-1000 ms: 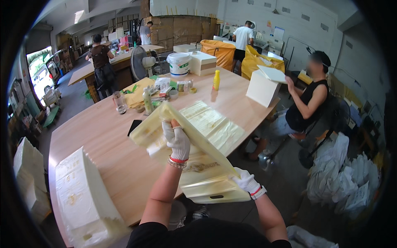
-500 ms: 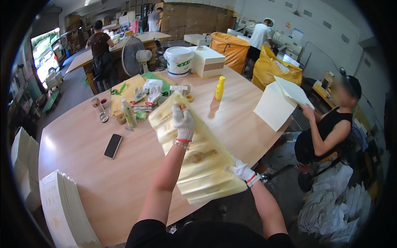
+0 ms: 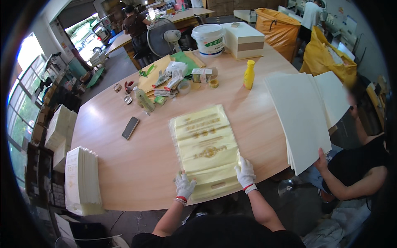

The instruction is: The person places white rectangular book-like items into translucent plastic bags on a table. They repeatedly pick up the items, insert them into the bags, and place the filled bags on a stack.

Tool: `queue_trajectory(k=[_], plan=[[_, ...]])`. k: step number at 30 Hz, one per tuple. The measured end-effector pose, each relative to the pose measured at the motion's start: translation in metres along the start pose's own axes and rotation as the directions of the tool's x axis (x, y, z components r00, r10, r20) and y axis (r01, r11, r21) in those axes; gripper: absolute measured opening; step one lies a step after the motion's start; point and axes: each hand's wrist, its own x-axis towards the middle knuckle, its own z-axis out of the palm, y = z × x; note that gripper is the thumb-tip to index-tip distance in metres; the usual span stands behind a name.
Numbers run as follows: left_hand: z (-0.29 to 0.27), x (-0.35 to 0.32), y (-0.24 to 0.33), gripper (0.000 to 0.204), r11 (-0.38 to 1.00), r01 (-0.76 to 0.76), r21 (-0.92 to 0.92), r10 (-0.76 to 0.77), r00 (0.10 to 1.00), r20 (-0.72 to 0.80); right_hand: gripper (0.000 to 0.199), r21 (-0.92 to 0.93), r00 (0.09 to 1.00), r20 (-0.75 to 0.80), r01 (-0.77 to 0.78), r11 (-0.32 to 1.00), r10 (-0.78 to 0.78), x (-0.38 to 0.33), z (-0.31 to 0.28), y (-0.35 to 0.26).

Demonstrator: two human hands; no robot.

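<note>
A stack of pale yellow plastic bags (image 3: pixel 205 149) lies flat on the wooden table (image 3: pixel 124 165), its handle end toward me. My left hand (image 3: pixel 184 186), in a white glove, presses on the stack's near left corner. At the near right corner rests my gloved right hand (image 3: pixel 245 173), also pressing down. Neither hand lifts anything.
A black phone (image 3: pixel 130 127) lies left of the bags. A white pile of folded sheets (image 3: pixel 82 180) stands at the near left edge. A yellow bottle (image 3: pixel 248 75), tape rolls, gloves, a white bucket (image 3: pixel 209 39) and a box sit farther back. A seated person (image 3: pixel 355 165) at right holds large white sheets (image 3: pixel 302 115).
The bag stack was held up off the table in both hands; it now lies flat on the table with both hands pressing its near end.
</note>
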Motion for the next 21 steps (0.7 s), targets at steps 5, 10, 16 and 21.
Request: queue_trajectory(k=[5,10,16,21], plan=[[0.024,-0.009,-0.014,0.065,0.988,-0.089,0.129,0.106,0.986,-0.128,0.055,0.004,0.992,0.12,0.033,0.999,-0.034,-0.006,-0.001,-0.027],[0.018,-0.015,0.001,0.06,0.972,-0.074,0.222,0.14,0.944,-0.298,0.044,0.131,0.969,-0.127,0.23,0.964,-0.214,-0.04,-0.027,-0.026],[0.011,-0.03,0.014,0.051,0.88,-0.468,0.085,0.471,0.832,-0.295,0.038,0.018,0.94,-0.188,0.292,0.956,-0.284,-0.1,-0.106,0.003],[-0.001,-0.057,0.02,0.038,0.748,-0.627,-0.218,0.593,0.779,-0.204,0.074,-0.536,0.958,0.024,0.252,0.806,-0.285,-0.071,-0.142,0.039]])
